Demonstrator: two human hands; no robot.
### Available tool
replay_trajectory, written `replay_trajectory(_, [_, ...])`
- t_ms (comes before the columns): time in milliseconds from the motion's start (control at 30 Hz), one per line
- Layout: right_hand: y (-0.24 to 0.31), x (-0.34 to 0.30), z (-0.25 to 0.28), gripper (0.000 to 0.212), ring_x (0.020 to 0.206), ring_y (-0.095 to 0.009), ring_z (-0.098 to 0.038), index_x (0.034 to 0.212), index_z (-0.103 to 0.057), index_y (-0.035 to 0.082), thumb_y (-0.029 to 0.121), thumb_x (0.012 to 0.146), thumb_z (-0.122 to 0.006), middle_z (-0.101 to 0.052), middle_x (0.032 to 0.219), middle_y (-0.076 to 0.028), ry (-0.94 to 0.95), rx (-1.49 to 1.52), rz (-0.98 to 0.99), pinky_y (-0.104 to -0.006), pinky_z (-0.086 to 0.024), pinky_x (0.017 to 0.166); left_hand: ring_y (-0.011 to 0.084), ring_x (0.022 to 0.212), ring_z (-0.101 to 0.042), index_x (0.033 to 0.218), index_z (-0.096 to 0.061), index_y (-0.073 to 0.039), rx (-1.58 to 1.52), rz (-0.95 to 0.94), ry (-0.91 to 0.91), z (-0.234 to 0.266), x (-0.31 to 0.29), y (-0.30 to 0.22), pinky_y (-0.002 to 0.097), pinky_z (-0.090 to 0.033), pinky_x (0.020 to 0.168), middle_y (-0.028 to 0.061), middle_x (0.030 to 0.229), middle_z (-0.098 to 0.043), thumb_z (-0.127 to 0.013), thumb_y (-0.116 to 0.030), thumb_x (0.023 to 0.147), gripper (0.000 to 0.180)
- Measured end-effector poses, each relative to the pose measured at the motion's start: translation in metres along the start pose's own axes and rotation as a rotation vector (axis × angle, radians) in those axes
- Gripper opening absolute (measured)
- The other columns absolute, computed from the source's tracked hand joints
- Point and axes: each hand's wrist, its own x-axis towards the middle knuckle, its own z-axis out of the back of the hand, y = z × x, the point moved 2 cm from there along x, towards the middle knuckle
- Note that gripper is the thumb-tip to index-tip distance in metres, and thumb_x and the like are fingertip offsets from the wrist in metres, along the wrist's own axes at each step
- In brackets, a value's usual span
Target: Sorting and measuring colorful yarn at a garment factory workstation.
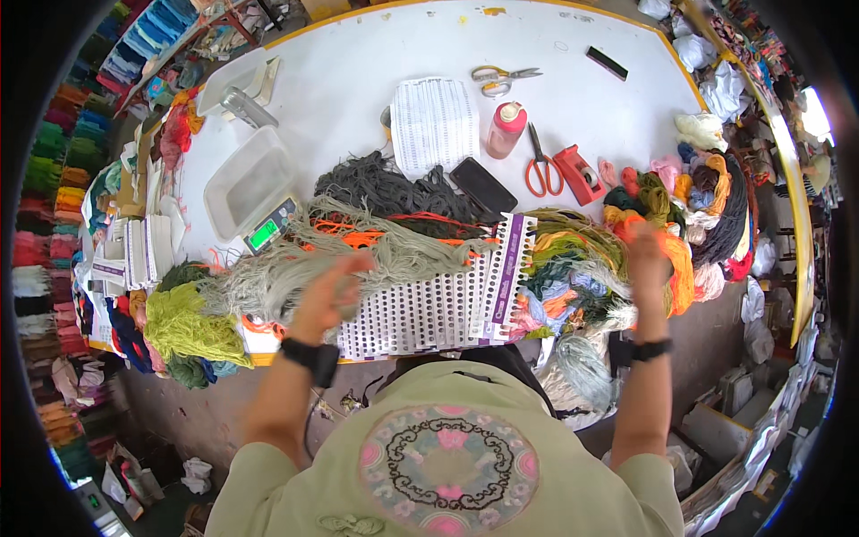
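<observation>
My left hand point(324, 302), blurred by motion, curls around strands of grey yarn point(246, 285) at the near left of the table. Beside it lies a stack of white cards with rows of punched holes point(407, 313); one card with a purple strip point(510, 277) stands out at its right end. More grey yarn point(403, 242) lies across the top of these cards. My right hand point(646, 259) is over the coloured skeins, close to an orange skein point(680, 273); its fingers are smeared by motion, so their grip is unclear.
Behind the cards are dark grey yarn point(385, 186), a phone point(483, 188), a printed sheet point(436, 125), a pink bottle point(506, 131), orange-handled scissors point(542, 172) and a red tape dispenser point(579, 175). A plastic tub point(250, 174) and a scale point(268, 228) stand left. Yellow-green yarn point(192, 322) overhangs the near edge.
</observation>
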Motion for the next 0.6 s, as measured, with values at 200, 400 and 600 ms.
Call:
replay_trajectory(200, [0.082,-0.017,-0.206,0.021,0.072,-0.013,-0.06,0.096,-0.062,0.002,0.023,0.094,-0.057,-0.062,0.075,-0.004,0.893,0.473,-0.167,-0.0306,-0.048,0.067,0.0114,0.091,-0.063,0.13,-0.055,-0.01,0.552,0.285,0.21,-0.108,0.133,0.091,0.0223,-0.044,0.06,0.0016,0.117,-0.065,-0.054,-0.027,0.097,0.037])
replay_trajectory(400, [0.069,-0.026,-0.228,0.018,0.067,-0.024,-0.063,0.096,-0.062,0.006,0.023,0.094,-0.056,-0.063,0.072,-0.012,0.747,0.364,-0.2,-0.0349,-0.048,0.064,0.0104,0.078,-0.064,0.112,-0.063,-0.007,0.268,-0.09,-0.281,-0.096,0.169,0.084,0.0222,-0.039,0.056,0.0021,0.098,-0.069,-0.058,-0.03,0.093,0.03])
replay_trajectory(600, [0.083,-0.015,-0.22,0.019,0.076,-0.036,-0.064,0.102,-0.06,0.014,0.03,0.093,-0.055,-0.065,0.078,-0.016,0.834,0.162,0.0,-0.0445,-0.049,0.066,0.0132,0.052,-0.06,0.087,-0.065,-0.004,1.121,0.2,-0.269,-0.128,0.16,0.11,0.0282,-0.046,0.052,0.0048,0.067,-0.063,-0.064,-0.031,0.084,0.027])
